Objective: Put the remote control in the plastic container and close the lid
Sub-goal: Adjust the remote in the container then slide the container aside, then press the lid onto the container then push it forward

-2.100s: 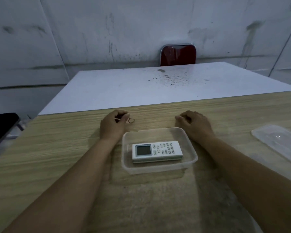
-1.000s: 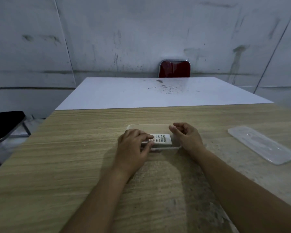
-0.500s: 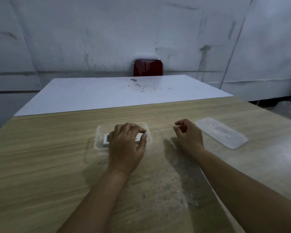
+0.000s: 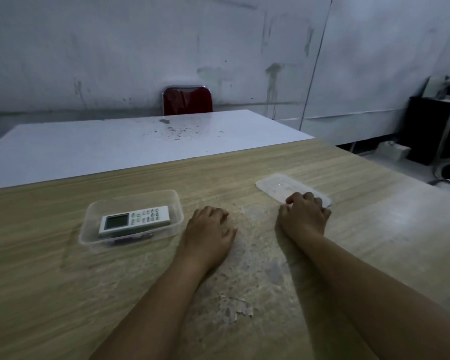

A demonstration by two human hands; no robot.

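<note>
Woodgrain table (image 4: 63,294), clear rectangular container (image 4: 177,203), flat lid (image 4: 276,185)

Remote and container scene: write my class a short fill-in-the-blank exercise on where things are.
1. The remote lies inside the ____.
2. The lid lies flat on the ____ table.
3. The ____ hand's fingers rest on the lid.
4. Behind the white table stands a ____ chair.

Missing words: container; wooden; right; red
</note>
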